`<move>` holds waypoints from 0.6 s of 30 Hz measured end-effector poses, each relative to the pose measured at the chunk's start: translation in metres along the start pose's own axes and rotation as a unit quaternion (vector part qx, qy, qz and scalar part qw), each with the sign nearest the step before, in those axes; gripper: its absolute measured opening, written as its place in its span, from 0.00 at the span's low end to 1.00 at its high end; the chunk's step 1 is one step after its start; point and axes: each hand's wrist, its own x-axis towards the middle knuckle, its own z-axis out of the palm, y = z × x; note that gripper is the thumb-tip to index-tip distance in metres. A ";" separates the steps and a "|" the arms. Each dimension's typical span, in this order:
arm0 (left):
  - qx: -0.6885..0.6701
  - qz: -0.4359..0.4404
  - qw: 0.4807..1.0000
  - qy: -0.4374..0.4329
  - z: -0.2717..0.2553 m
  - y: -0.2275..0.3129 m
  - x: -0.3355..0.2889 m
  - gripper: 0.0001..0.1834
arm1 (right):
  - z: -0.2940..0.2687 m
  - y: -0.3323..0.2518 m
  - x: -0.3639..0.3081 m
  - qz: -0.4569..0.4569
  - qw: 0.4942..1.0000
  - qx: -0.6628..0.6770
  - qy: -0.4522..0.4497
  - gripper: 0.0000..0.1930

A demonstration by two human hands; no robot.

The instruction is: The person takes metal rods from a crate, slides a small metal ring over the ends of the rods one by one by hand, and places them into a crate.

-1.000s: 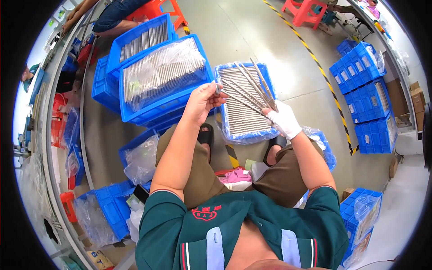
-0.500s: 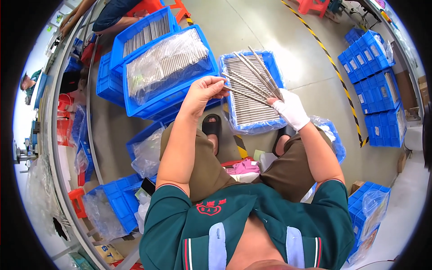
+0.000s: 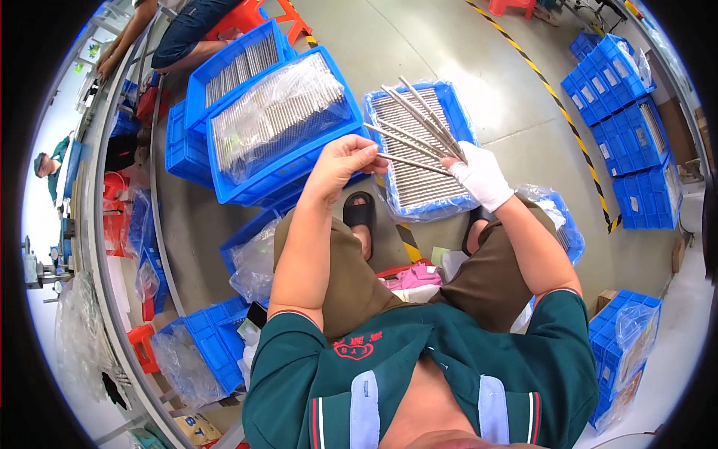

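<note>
My right hand [image 3: 482,178], in a white glove with bare fingertips, grips several thin metal rods [image 3: 423,112] that fan out up and to the left. With bare fingers my left hand [image 3: 342,166] pinches the left end of the lowest rod [image 3: 413,162], whose other end reaches my right fingers. Beneath the fan stands a plastic-lined blue crate [image 3: 458,107], filled with a layer of similar rods [image 3: 419,191] lying side by side. Part of that layer is hidden by the held rods and my hands.
Left of it, stacked blue crates [image 3: 262,187] hold more rods under clear plastic [image 3: 288,101]. More blue crates [image 3: 624,142] are stacked at the right, past a striped floor line [image 3: 550,93]. Pink cloth [image 3: 415,277] lies between my feet. Another person's leg [image 3: 191,34] shows at upper left.
The view has shifted slightly. My hands keep nearly the same pose, with the fan of rods and the pinched rod still held.
</note>
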 end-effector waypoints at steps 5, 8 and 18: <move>-0.025 0.026 0.993 0.111 -0.021 0.013 -0.005 0.13 | -0.006 -0.003 -0.002 0.016 0.999 0.020 -0.040 0.12; -0.077 0.011 0.994 0.073 -0.013 0.012 -0.003 0.13 | -0.006 -0.006 -0.005 0.008 0.997 0.018 -0.077 0.12; -0.077 -0.018 0.996 0.029 -0.019 0.006 -0.005 0.13 | -0.004 0.001 -0.003 -0.029 0.998 -0.008 -0.054 0.13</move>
